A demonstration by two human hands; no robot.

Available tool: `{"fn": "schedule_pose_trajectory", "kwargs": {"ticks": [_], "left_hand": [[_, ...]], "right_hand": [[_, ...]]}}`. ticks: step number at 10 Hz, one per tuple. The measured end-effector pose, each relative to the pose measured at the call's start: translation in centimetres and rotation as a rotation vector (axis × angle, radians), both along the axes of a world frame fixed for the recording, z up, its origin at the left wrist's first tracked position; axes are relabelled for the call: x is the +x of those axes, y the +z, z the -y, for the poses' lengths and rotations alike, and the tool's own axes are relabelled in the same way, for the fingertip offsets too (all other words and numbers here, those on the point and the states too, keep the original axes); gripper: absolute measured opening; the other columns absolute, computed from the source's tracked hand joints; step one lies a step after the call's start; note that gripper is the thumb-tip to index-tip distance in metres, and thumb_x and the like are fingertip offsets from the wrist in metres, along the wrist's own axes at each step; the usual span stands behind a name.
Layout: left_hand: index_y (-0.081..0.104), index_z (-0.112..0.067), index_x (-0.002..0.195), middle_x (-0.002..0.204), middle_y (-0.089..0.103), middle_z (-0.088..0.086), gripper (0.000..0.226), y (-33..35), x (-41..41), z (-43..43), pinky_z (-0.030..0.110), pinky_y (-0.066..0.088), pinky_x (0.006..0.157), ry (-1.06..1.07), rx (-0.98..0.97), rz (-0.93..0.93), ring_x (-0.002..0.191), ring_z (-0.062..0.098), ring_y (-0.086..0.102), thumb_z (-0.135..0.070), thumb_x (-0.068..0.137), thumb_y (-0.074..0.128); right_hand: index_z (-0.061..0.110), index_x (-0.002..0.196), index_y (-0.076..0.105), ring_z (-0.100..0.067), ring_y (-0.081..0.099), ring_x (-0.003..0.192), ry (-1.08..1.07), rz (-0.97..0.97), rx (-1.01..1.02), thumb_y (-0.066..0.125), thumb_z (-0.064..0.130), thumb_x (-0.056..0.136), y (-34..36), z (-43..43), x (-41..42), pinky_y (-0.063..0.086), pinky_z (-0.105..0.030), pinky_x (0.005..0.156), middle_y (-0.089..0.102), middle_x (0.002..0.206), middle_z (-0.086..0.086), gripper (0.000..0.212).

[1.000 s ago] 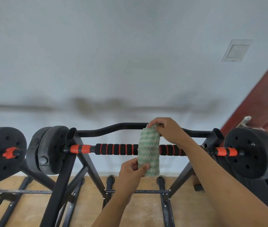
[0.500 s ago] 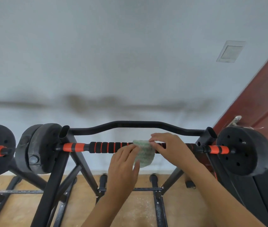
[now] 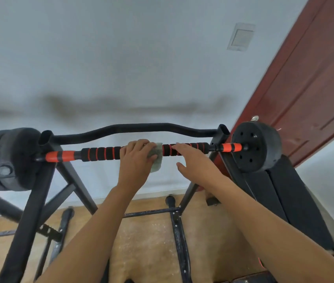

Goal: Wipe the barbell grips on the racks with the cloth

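A barbell with a black and orange ribbed grip [image 3: 100,154] lies across a black rack [image 3: 37,193], with black weight plates at the left end [image 3: 5,160] and right end [image 3: 257,148]. My left hand [image 3: 136,160] grips the pale green cloth [image 3: 156,158] wrapped around the middle of the grip. Just right of the cloth, my right hand [image 3: 190,160] lies with straight fingers on the grip and holds nothing.
A curved black bar [image 3: 133,128] of the rack runs behind the barbell. A dark red door [image 3: 308,88] stands at the right, and a black bench pad [image 3: 284,201] leans below the right plate. Rack legs and crossbars [image 3: 151,212] stand on the wooden floor.
The cloth hung over the bar, pinched by both hands; now my left hand has wrapped it round the grip. My right hand has let go and moved right along the bar.
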State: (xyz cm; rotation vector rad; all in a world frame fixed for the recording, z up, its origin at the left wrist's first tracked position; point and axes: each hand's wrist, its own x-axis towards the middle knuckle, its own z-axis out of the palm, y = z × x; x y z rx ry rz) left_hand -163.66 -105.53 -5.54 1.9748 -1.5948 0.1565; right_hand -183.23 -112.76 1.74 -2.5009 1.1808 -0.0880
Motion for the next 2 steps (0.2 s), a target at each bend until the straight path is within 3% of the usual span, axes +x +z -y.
{"fn": "schedule_pose_trajectory", "kwargs": {"ticks": [1, 2], "left_hand": [[0.056, -0.021, 0.142, 0.147, 0.055, -0.001, 0.043, 1.0, -0.9, -1.1, 0.047, 0.033, 0.114, 0.013, 0.059, 0.043, 0.137, 0.026, 0.048, -0.030, 0.101, 0.064], [0.030, -0.012, 0.161, 0.170, 0.026, 0.008, 0.067, 3.1, -2.6, -2.9, 0.049, 0.025, 0.122, 0.119, 0.106, 0.182, 0.158, 0.028, 0.020, -0.044, 0.106, 0.052]], "right_hand": [[0.024, 0.153, 0.037, -0.023, 0.061, 0.119, 0.032, -0.010, -0.038, 0.060, 0.023, 0.099, 1.5, 0.7, -0.6, 0.050, -0.040, 0.102, 0.061, 0.136, -0.001, 0.059], [0.019, 0.153, 0.033, -0.028, 0.056, 0.124, 0.029, 0.003, -0.229, 0.056, 0.015, 0.095, 3.7, 0.9, -2.3, 0.054, -0.044, 0.095, 0.055, 0.140, -0.006, 0.063]]}}
